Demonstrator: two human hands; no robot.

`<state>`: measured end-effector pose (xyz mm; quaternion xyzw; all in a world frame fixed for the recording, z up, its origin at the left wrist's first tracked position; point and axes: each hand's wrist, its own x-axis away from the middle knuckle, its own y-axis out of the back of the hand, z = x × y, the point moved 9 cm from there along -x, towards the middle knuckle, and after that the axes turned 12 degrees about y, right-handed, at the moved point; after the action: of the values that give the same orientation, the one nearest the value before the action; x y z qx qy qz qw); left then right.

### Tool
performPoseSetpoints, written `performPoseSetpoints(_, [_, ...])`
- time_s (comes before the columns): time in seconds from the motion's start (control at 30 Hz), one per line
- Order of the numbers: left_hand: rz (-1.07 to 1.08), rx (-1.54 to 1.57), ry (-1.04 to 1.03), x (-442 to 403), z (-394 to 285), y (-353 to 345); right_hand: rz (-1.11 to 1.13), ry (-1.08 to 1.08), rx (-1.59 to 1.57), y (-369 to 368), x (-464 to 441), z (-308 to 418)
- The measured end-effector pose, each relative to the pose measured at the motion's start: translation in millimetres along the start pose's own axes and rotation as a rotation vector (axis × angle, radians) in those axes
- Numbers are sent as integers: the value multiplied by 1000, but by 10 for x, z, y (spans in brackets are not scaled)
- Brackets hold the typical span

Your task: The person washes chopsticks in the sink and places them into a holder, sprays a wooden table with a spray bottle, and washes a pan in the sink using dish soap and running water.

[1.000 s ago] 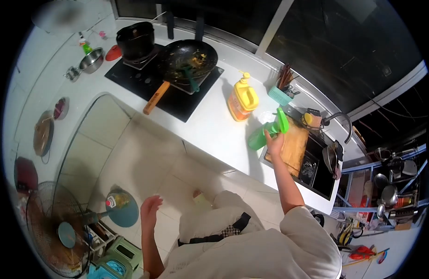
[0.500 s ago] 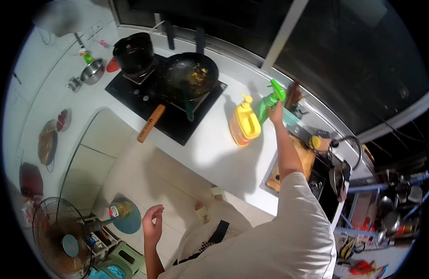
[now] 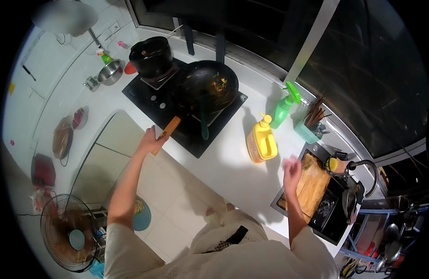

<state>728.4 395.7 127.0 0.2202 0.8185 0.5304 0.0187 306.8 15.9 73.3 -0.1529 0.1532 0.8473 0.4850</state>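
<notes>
My left hand (image 3: pixel 151 141) is closed on the wooden handle (image 3: pixel 170 128) of a black wok (image 3: pixel 186 88). The wok sits on the black cooktop (image 3: pixel 196 144), with food scraps inside and a dark green utensil (image 3: pixel 204 123) leaning out over its rim. My right hand (image 3: pixel 292 174), slightly blurred, hovers over the counter near the sink; its fingers look apart and hold nothing. To its upper left stands a yellow pump bottle (image 3: pixel 262 142). Behind that bottle, a green spray bottle (image 3: pixel 283 110) is upright on the counter.
A black pot (image 3: pixel 151 58) is on the far burner. A wooden cutting board (image 3: pixel 309 186) lies over the black sink (image 3: pixel 333 228), beside the faucet (image 3: pixel 370 169). A teal utensil basket (image 3: pixel 307 132) stands by the window. A fan (image 3: pixel 68 232) is at lower left.
My right hand has let go of the green spray bottle and drawn back toward the sink. My left hand has risen from beside my body to the wok handle and taken hold.
</notes>
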Motion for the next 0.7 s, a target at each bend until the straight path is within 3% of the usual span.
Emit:
performPoseSetpoints(0.03, [253, -56, 99, -143, 49, -228, 52, -40, 39, 131, 296, -28])
performPoseSetpoints(0.07, [254, -60, 88, -276, 59, -261, 102, -80, 75, 239, 557, -70])
performPoseSetpoints(0.13, [1078, 526, 442, -111, 177, -877, 46, -349, 72, 515, 992, -51])
performPoseSetpoints(0.17, [1170, 742, 526, -50, 169, -950, 23, -305, 84, 653, 1132, -49])
performPoseSetpoints(0.27, [1096, 898, 424, -150, 249, -1013, -58, -288, 145, 923, 1336, 95])
performPoseSetpoints(0.33, [1102, 916, 480, 173, -68, -817, -29, -301, 229, 980, 1355, 214])
performPoseSetpoints(0.43, [1016, 964, 512, 441, 54, -757, -15, -255, 268, 973, 1280, 315])
performPoseSetpoints(0.7, [934, 1113, 455, 1896, 336, -337, 119, -185, 203, 385, 1399, 511])
